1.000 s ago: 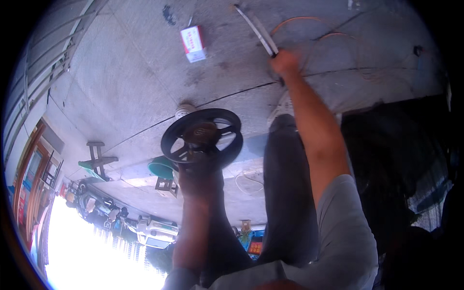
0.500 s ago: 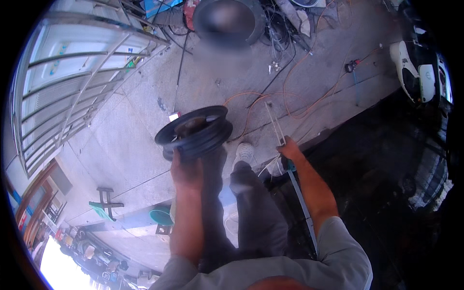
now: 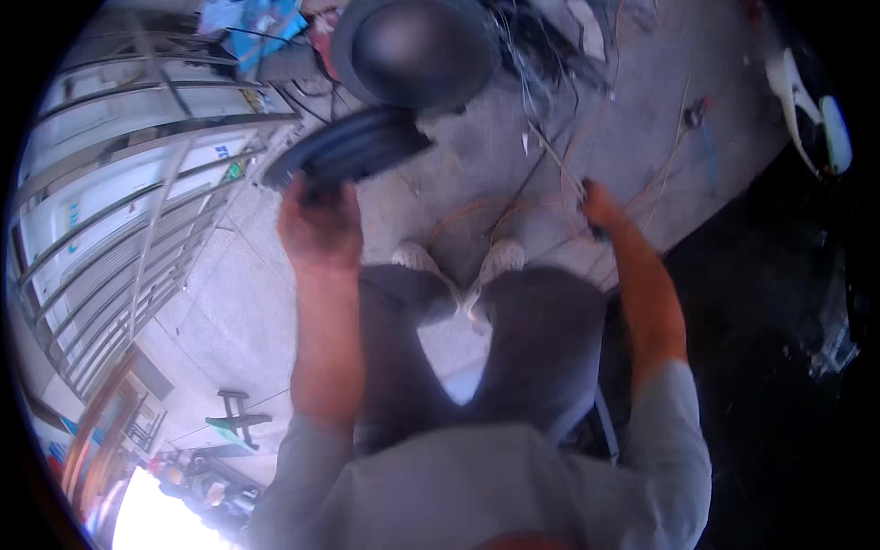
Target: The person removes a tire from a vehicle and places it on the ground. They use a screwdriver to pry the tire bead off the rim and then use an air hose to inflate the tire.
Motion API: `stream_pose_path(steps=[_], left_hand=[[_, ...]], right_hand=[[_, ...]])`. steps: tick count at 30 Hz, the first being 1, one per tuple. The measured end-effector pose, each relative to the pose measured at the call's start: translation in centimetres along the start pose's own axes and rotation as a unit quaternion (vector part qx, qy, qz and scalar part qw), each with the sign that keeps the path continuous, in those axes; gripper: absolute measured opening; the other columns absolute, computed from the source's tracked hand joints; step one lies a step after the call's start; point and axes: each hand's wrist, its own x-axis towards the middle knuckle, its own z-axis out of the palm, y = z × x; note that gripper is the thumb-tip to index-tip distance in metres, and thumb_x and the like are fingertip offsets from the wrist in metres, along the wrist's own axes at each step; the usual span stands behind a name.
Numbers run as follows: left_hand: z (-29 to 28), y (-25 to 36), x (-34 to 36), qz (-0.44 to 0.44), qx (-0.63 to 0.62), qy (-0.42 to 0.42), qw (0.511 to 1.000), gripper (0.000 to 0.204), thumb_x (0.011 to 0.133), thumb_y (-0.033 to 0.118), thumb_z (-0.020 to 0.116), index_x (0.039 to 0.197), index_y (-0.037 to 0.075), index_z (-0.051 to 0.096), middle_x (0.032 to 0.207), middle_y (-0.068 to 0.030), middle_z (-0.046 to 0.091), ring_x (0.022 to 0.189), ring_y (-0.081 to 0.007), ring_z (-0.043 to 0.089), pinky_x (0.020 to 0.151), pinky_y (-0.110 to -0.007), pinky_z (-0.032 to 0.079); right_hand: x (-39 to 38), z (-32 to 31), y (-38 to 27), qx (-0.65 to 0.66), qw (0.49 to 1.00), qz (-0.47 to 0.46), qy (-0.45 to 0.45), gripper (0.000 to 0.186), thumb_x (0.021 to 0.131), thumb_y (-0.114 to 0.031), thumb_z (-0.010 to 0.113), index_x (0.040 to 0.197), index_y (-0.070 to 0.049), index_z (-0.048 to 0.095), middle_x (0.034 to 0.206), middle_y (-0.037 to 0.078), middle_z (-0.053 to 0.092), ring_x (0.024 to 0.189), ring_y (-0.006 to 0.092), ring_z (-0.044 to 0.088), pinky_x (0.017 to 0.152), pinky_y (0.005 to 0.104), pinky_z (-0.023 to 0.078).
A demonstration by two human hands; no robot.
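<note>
My left hand (image 3: 321, 225) grips the near edge of a black steel wheel rim (image 3: 353, 147), holding it tilted above the concrete. The rim's far side comes up to a black tyre (image 3: 365, 73) lying on the floor. My right hand (image 3: 600, 203), out to the right, is closed around thin pale metal bars (image 3: 555, 151), which stick out up and to the left. How many bars there are is blurred. Something teal shows just under that hand.
A barred metal frame (image 3: 137, 137) stands on the left. Cables (image 3: 541, 55) lie tangled right of the tyre, and an orange hose (image 3: 458, 215) crosses the floor. A small stand (image 3: 240, 417) is at lower left. White vehicle parts (image 3: 811, 119) are at far right beside a dark area.
My left hand has carried the wheel rim forward and left to the tyre. My right hand has moved forward and right with the bars. My feet now stand side by side.
</note>
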Motion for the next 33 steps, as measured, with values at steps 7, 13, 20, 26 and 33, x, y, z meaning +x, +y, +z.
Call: stream_pose_path(steps=[7, 13, 20, 26, 33], left_hand=[[1.3, -2.9, 6.4, 0.073, -0.096, -0.139, 0.983, 0.049, 0.103, 0.027, 0.035, 0.132, -0.007, 0.054, 0.138, -0.026, 0.057, 0.135, -0.0372, 0.052, 0.119, -0.054, 0.036], [0.4, -1.6, 5.8, 0.111, -0.113, -0.167, 0.973, 0.061, 0.103, 0.041, 0.033, 0.139, -0.007, 0.046, 0.143, -0.0262, 0.05, 0.138, -0.0385, 0.046, 0.12, -0.057, 0.034], [-0.4, -1.1, 4.1, 0.114, -0.142, -0.198, 0.963, 0.068, 0.105, 0.048, 0.031, 0.145, -0.006, 0.04, 0.146, -0.0256, 0.045, 0.141, -0.038, 0.042, 0.122, -0.058, 0.03], [0.8, -1.2, 2.6, 0.089, -0.135, -0.204, 0.966, 0.065, 0.106, 0.047, 0.029, 0.146, -0.003, 0.041, 0.148, -0.0242, 0.044, 0.141, -0.0358, 0.043, 0.121, -0.057, 0.034], [1.1, -0.8, 2.3, 0.012, -0.155, -0.261, 0.953, 0.062, 0.104, 0.045, 0.04, 0.139, -0.007, 0.047, 0.14, -0.0261, 0.05, 0.131, -0.0343, 0.051, 0.114, -0.052, 0.042]], right_hand=[[7.7, 11.8, 4.9, 0.168, 0.976, -0.025, 0.133, 0.03, 0.095, -0.023, 0.059, 0.115, -0.001, 0.062, 0.112, 0.025, 0.07, 0.11, 0.0379, 0.067, 0.093, 0.0473, 0.05], [8.1, 20.1, 4.2, 0.169, 0.976, 0.035, 0.13, 0.034, 0.095, -0.024, 0.065, 0.117, 0.002, 0.062, 0.11, 0.021, 0.071, 0.104, 0.0322, 0.068, 0.091, 0.0438, 0.052], [14.2, 7.7, 2.6, 0.154, 0.95, -0.103, 0.252, 0.041, 0.093, -0.022, 0.072, 0.123, 0.004, 0.063, 0.108, 0.018, 0.072, 0.098, 0.0269, 0.069, 0.088, 0.0403, 0.054], [2.5, -9.4, -26.8, 0.195, 0.86, -0.413, 0.227, 0.085, 0.08, -0.018, 0.088, 0.15, -0.002, 0.044, 0.144, 0.016, 0.057, 0.133, 0.0282, 0.055, 0.113, 0.0408, 0.043], [3.1, -7.1, -38.0, 0.278, 0.695, -0.505, 0.43, 0.067, 0.075, -0.021, 0.09, 0.132, -0.003, 0.062, 0.122, 0.014, 0.068, 0.115, 0.0287, 0.065, 0.101, 0.0407, 0.051]])
